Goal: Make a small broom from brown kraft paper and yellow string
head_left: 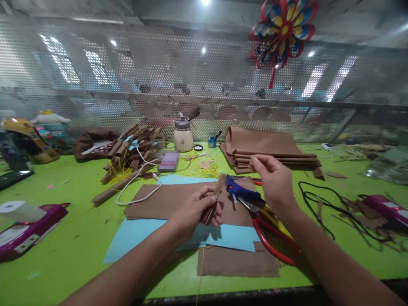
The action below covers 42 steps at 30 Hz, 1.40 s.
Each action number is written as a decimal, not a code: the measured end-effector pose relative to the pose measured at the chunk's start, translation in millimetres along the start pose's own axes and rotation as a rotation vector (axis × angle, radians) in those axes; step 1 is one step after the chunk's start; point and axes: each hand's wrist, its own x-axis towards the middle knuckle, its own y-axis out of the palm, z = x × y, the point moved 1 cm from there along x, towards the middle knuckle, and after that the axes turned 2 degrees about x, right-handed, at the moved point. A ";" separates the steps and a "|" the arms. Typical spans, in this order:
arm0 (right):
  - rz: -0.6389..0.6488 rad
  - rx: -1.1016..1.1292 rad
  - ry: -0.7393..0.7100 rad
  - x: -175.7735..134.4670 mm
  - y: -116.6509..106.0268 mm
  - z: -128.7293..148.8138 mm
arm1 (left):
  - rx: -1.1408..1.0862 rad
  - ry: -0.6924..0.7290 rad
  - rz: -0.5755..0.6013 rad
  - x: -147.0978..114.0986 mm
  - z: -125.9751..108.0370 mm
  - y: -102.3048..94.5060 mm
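From the head view, we see our left hand (200,208) pinching a narrow, folded strip of brown paper (219,187) between thumb and fingers, tilted upward over the middle of the green table (79,238). Our right hand (274,178) is raised to the right, apart from the strip, its thumb and finger ends pressed together; we cannot tell whether anything thin is caught between them. Under our left hand we have a wide brown sheet (172,199) lying across light blue paper (143,240), with a smaller brown sheet (236,262) nearer to us. Between our hands lies a blue tool (244,191), its kind unclear, against a cutter with red handles (270,246). Behind our right hand rests a stack of folded brown paper (267,142); farther left we see rolled brown paper pieces (127,144) and a white cable (123,195) crossing the wide sheet's left end. Yellow thread (208,170) lies tangled beyond the wide sheet, and farther back stand a pale jug (184,137) and a small blue pot (212,141).
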 end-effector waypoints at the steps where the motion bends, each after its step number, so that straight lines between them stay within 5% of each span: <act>1: 0.024 0.028 0.035 0.3 -2.5 0.4 | -0.023 0.013 -0.007 0.2 -0.5 -1.7; 8: 0.364 0.257 0.128 -27.0 0.8 12.4 | -0.170 0.152 -0.117 2.6 -9.1 -15.3; 11: 0.459 0.148 0.092 -37.7 2.5 13.8 | -0.218 0.180 -0.143 4.3 -9.6 -19.2; 18: 0.935 -0.051 0.004 -48.8 8.9 25.4 | -0.280 0.215 -0.189 7.2 -8.0 -23.5; 24: 0.931 -0.180 -0.049 -57.8 11.8 24.7 | -0.268 0.213 -0.235 5.8 -13.7 -21.9; 30: 0.649 -0.362 -0.205 -18.3 -8.9 9.8 | -0.284 0.203 -0.219 8.0 -11.9 -27.1; 35: 0.846 -0.718 -0.291 17.4 -33.4 -6.8 | -0.289 0.192 -0.207 10.0 -11.0 -29.6; 39: 1.024 -0.948 -0.267 6.4 -26.4 -17.7 | -0.284 0.191 -0.215 9.6 -13.1 -29.1; 42: 0.998 -1.018 -0.224 -3.7 -16.8 -24.3 | -0.292 0.210 -0.205 7.5 -14.8 -28.7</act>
